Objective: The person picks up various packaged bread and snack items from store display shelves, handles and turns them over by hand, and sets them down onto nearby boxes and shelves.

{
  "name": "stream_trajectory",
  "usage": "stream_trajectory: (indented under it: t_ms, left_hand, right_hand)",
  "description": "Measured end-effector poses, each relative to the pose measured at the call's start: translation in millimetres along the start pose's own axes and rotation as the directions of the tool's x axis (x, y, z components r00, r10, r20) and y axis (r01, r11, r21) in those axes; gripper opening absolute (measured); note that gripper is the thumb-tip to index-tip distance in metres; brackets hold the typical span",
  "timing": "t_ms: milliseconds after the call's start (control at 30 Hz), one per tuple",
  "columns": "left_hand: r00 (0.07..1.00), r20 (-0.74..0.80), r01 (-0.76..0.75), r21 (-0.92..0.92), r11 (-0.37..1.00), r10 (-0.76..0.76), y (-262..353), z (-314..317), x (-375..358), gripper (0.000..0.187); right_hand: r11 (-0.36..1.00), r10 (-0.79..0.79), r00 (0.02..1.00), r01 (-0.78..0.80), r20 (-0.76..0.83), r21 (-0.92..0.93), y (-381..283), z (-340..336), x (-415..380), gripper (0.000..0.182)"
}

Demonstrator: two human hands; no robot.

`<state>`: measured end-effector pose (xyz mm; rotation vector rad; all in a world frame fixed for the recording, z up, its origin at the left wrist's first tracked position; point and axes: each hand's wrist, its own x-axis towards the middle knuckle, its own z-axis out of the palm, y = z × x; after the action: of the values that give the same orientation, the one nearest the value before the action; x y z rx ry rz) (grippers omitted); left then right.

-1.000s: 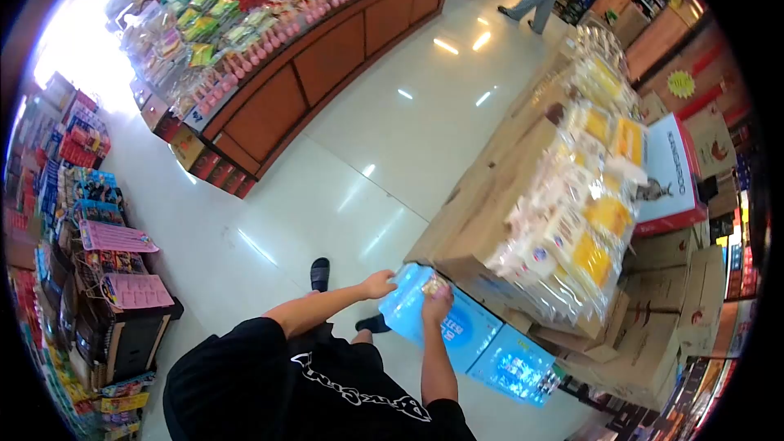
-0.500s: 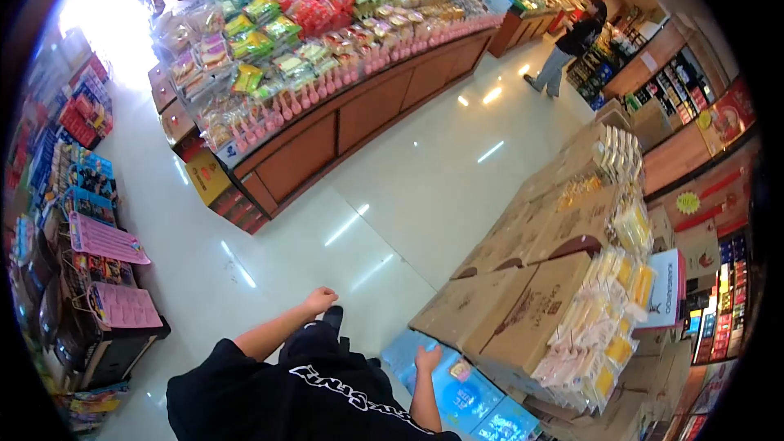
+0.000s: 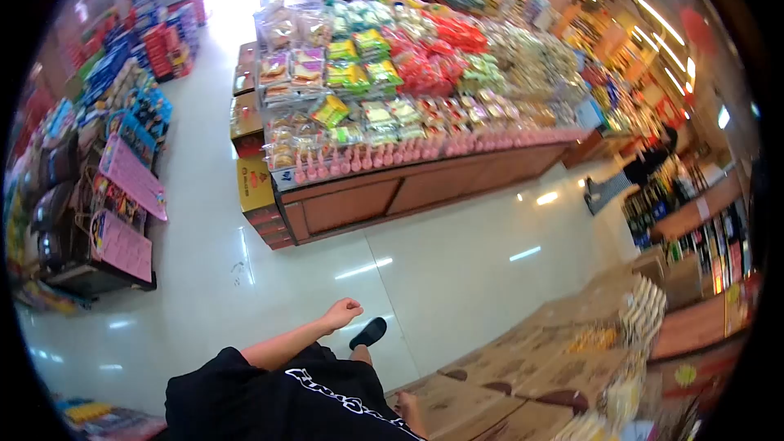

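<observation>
My left hand [image 3: 343, 313] hangs over the pale tiled floor in front of my black shirt [image 3: 286, 400], its fingers curled together and nothing visible in them. Low in the frame, my right hand [image 3: 407, 405] is beside the brown cardboard boxes [image 3: 457, 404]; it is small and blurred, so its fingers cannot be made out. Whether it touches a box is unclear. One foot in a dark shoe [image 3: 369, 332] shows just beyond my left hand.
Ahead stands a wooden display counter [image 3: 351, 206] heaped with packaged food. Shelves with pink sheets [image 3: 122, 243] line the left side. At the right, another person [image 3: 625, 175] in dark clothes is near shelves of bottles [image 3: 653, 196]. Cardboard boxes run along the lower right.
The view has tilted up and turned, so the counter sits further right and the boxes lower. My foot is now further forward. The blue boxes near my right hand have left the view.
</observation>
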<state>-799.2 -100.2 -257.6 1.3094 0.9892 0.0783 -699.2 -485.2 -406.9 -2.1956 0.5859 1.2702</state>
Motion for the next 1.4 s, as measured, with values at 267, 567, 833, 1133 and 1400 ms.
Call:
stream_trajectory:
  t_ms: [267, 567, 833, 1133, 1400]
  left_hand:
    - [0.978, 0.025, 0.209, -0.203, 0.957, -0.208, 82, 31, 78, 0.028]
    - [0.988, -0.101, 0.084, -0.302, 0.95, -0.12, 153, 65, 177, 0.025]
    - [0.979, -0.15, 0.057, -0.436, 0.898, -0.135, 214, 61, 269, 0.021]
    - [0.991, -0.074, 0.076, -0.355, 0.932, -0.109, 295, 51, 416, 0.019]
    - [1.0, 0.028, 0.009, -0.293, 0.956, -0.001, 381, 53, 493, 0.019]
  right_hand:
    - [1.0, -0.017, 0.998, 0.016, 0.061, 0.005, -148, -62, 64, 0.026]
    - [0.702, -0.706, 0.708, 0.691, -0.037, -0.173, -374, -116, 139, 0.035]
    - [0.356, -0.91, 0.363, 0.932, -0.201, 0.072, -582, -138, 21, 0.029]
    - [0.296, -0.942, 0.293, 0.955, -0.163, 0.001, -760, -140, -4, 0.023]
    - [0.27, -0.87, 0.255, 0.963, -0.422, 0.025, -874, -134, -27, 0.026]
